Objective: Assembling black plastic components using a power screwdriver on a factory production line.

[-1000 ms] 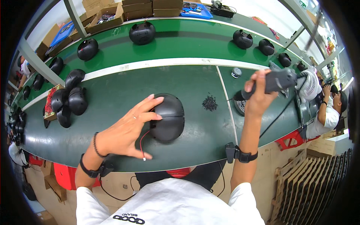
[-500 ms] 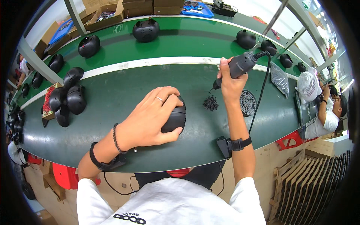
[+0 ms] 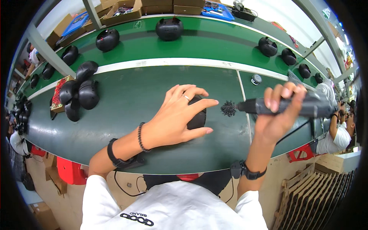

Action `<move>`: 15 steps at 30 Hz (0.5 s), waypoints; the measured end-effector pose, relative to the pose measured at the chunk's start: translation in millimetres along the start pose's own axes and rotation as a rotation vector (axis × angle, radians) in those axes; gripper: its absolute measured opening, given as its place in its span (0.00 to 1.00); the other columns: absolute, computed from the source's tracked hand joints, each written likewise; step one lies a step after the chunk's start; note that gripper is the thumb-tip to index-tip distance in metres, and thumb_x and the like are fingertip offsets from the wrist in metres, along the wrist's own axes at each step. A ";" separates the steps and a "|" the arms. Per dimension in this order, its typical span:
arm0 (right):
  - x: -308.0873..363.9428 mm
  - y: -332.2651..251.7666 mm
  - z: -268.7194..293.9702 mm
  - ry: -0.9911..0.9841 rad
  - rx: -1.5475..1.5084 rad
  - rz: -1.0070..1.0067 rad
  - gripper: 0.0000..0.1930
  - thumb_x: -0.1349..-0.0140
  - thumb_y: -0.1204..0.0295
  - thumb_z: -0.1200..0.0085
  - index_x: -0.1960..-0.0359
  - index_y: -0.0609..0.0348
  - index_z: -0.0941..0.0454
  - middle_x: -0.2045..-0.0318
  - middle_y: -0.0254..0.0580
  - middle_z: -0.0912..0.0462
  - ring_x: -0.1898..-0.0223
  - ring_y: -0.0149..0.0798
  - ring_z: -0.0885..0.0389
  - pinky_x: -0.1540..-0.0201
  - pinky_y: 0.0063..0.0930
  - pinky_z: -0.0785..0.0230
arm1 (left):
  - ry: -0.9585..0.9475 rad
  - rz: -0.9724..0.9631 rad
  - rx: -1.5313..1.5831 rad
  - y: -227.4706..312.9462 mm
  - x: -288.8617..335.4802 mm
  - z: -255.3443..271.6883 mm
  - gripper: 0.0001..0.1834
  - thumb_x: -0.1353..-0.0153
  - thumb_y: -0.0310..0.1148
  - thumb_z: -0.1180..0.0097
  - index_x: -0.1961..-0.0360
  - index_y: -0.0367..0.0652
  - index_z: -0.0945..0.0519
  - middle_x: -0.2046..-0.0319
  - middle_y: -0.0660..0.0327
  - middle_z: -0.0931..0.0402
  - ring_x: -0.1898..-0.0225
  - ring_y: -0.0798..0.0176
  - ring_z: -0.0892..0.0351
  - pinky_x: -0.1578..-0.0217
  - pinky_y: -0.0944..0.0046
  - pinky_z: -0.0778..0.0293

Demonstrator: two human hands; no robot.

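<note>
A black rounded plastic shell rests on the green worktable, partly covered by my left hand. The fingers of that hand are stretched and spread over the shell, with thumb and index finger reaching past its right side. My right hand is wrapped round a dark electric screwdriver, held nearly level. Its nose points left, at the edge of a small pile of black screws. Whether the bit touches a screw, I cannot tell. A cord hangs below the right hand.
Several black shells cluster at the left beside a box of small red parts. Beyond a white rail, more shells stand on the green belt. A small round jar sits behind the screwdriver. Another person works far right.
My right hand has turned the screwdriver from slanting to nearly level, bringing its nose to the screws. The left hand's fingers have spread from around the shell. The view has shifted.
</note>
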State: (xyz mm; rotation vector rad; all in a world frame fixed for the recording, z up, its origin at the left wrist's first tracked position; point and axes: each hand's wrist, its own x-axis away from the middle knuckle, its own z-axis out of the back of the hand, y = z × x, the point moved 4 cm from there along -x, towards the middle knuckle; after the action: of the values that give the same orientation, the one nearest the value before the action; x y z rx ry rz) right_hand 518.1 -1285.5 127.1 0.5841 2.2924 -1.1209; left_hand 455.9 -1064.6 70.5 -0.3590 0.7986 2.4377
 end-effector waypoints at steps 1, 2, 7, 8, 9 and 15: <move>4.7 -4.9 -1.0 0.011 -0.064 -0.011 0.10 0.22 0.60 0.51 0.57 0.50 0.31 0.68 0.31 0.26 0.81 0.25 0.34 0.76 0.23 0.39 | 0.025 -0.006 0.027 -1.1 0.8 -1.1 0.29 0.43 0.48 0.29 0.41 0.54 0.19 0.40 0.55 0.29 0.34 0.44 0.36 0.33 0.43 0.43; 9.5 -12.0 -5.3 0.022 -0.065 -0.012 0.10 0.21 0.59 0.51 0.57 0.50 0.31 0.69 0.30 0.27 0.81 0.24 0.36 0.76 0.22 0.41 | 0.049 -0.016 0.056 -1.5 0.7 -1.1 0.28 0.43 0.48 0.29 0.41 0.55 0.19 0.40 0.56 0.29 0.34 0.44 0.36 0.32 0.43 0.44; 20.8 -24.3 -14.5 0.018 -0.151 -0.036 0.10 0.20 0.58 0.54 0.56 0.48 0.33 0.70 0.29 0.29 0.83 0.23 0.39 0.78 0.20 0.42 | -0.007 -0.024 0.191 0.3 -2.6 -1.4 0.19 0.41 0.45 0.29 0.50 0.55 0.14 0.39 0.57 0.29 0.33 0.47 0.36 0.31 0.43 0.47; 21.5 -24.1 -16.5 0.023 -0.141 -0.033 0.11 0.20 0.57 0.55 0.56 0.49 0.33 0.70 0.29 0.29 0.84 0.22 0.39 0.78 0.20 0.42 | -0.015 -0.031 0.235 1.0 -3.4 -1.6 0.14 0.40 0.43 0.30 0.54 0.54 0.13 0.39 0.58 0.28 0.33 0.48 0.36 0.31 0.44 0.49; 22.3 -24.3 -16.9 0.025 -0.140 -0.032 0.11 0.20 0.57 0.55 0.56 0.49 0.33 0.70 0.29 0.29 0.84 0.22 0.39 0.78 0.20 0.42 | -0.017 -0.032 0.236 0.9 -3.5 -2.7 0.14 0.40 0.43 0.30 0.54 0.54 0.13 0.39 0.58 0.28 0.33 0.48 0.36 0.31 0.44 0.49; 26.0 -21.8 -19.1 0.028 -0.120 -0.056 0.11 0.20 0.57 0.56 0.56 0.49 0.33 0.70 0.29 0.29 0.84 0.22 0.40 0.78 0.19 0.43 | -0.015 0.000 0.311 -1.5 -1.5 -3.2 0.06 0.40 0.39 0.29 0.66 0.51 0.11 0.42 0.61 0.25 0.34 0.51 0.34 0.30 0.45 0.51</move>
State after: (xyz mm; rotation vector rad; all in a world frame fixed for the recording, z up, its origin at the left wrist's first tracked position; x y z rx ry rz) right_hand 480.4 -1278.4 133.9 0.4955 2.3946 -0.9978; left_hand 458.2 -1066.2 67.9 -0.2205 1.1494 2.2649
